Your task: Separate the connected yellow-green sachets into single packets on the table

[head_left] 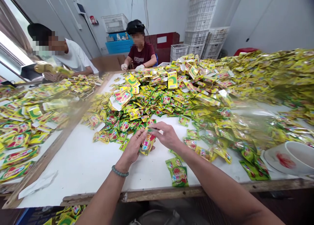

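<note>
White tabletop [85, 166], left hand [133, 147] holding yellow box [148, 145], lettering [145, 143] beginning "S"

Left hand [134, 145] grips; right hand [168, 135] curves in close.

a small carton [148, 143] with a printed face, mostly yellow with a red patch, carries large pale, many-coloured letters, of which an "s" near the lower end is the clearest. it is gripped along its side by the left hand [133, 147] and held at a slant above the white tabletop [98, 167], its long side running away from the wearer, the far end leaning right. fingers of the right hand [166, 135] meet that end, where a bit of green shows; whether it is flap or packet cannot be told.
</note>
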Motion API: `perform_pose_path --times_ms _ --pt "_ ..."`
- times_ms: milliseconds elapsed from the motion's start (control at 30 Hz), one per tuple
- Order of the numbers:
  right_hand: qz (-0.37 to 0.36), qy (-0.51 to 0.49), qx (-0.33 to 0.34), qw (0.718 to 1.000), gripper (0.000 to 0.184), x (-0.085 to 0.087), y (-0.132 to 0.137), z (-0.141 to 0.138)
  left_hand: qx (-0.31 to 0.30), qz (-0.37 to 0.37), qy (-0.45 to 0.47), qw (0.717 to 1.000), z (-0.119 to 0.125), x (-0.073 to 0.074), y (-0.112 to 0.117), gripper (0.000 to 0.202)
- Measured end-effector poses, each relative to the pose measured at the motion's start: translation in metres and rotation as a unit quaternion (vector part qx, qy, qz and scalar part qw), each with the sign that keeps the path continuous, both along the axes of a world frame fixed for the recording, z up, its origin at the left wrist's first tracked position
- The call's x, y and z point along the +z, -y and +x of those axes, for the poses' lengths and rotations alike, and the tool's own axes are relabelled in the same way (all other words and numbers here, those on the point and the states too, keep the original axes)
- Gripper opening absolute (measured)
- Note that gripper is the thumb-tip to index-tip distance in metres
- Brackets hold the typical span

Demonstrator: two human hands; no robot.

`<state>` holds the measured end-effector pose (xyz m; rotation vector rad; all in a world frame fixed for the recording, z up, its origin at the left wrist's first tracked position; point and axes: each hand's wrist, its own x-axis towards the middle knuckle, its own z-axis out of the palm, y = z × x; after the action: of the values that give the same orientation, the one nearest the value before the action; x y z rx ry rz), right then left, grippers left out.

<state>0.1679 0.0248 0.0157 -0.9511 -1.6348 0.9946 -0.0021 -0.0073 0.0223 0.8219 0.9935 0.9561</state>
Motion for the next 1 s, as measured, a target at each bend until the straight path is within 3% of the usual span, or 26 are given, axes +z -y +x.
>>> perform_pose_path --times_ms 67,167,233,400,467,633,700,900,1000 --pt "0.001 -0.006 0.009 1.000 0.019 0.002 0.003 0.000 0.008 -0.001 0.005 1.000 -0.001 0.001 0.000 0.051" --pt "-0.094 -0.052 0.058 0.992 0.030 0.003 0.003 0.000 0.009 -0.006 -0.002 1.000 -0.001 0.002 0.000 0.054" --pt "-0.121 -0.055 0.054 0.990 0.030 0.003 0.002 -0.001 0.005 -0.011 -0.009 1.000 -0.001 0.002 0.001 0.054" --pt "-0.016 0.029 0.004 0.999 0.019 0.001 0.004 -0.004 0.001 -0.019 -0.016 1.000 -0.001 0.000 0.002 0.053" --pt "-0.016 0.022 -0.005 1.000 0.018 -0.001 0.003 -0.004 0.008 -0.028 -0.018 0.999 0.000 0.001 0.002 0.054" --pt "-0.184 -0.102 0.036 0.977 0.030 -0.007 -0.004 -0.002 0.015 -0.045 -0.023 0.999 0.002 0.005 0.003 0.048" --pt "-0.205 -0.116 0.065 0.970 0.033 -0.007 -0.006 0.001 0.008 -0.044 -0.029 0.999 0.001 0.005 0.002 0.044" --pt "-0.201 -0.101 0.144 0.964 0.035 -0.002 -0.006 0.015 -0.015 -0.028 0.017 0.999 -0.005 0.003 0.001 0.045" --pt "-0.122 -0.048 0.144 0.981 0.032 0.005 -0.001 0.017 -0.020 -0.032 0.041 0.998 -0.007 0.003 0.001 0.047"
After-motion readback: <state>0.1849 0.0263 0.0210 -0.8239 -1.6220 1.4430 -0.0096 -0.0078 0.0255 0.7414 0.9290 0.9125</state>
